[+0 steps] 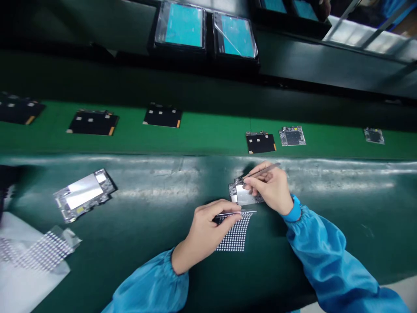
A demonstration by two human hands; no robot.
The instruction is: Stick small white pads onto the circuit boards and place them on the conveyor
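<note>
My left hand (203, 232) is closed on a pair of metal tweezers (239, 212) whose tip lies over a small sheet of white dots (235, 237) on the dark green mat. My right hand (272, 187) is closed on a second pair of tweezers (265, 169), and its fingers rest on a small circuit board with a silver shield (241, 196). The board lies just beyond the dot sheet. Both arms wear blue sleeves.
A larger board with a silver plate (84, 193) lies at left, above another dot sheet (45, 250) on white paper. Several black and silver boards (260, 142) ride the green conveyor belt (208, 134) behind. Boxes with cyan screens (182, 26) stand on the far rail.
</note>
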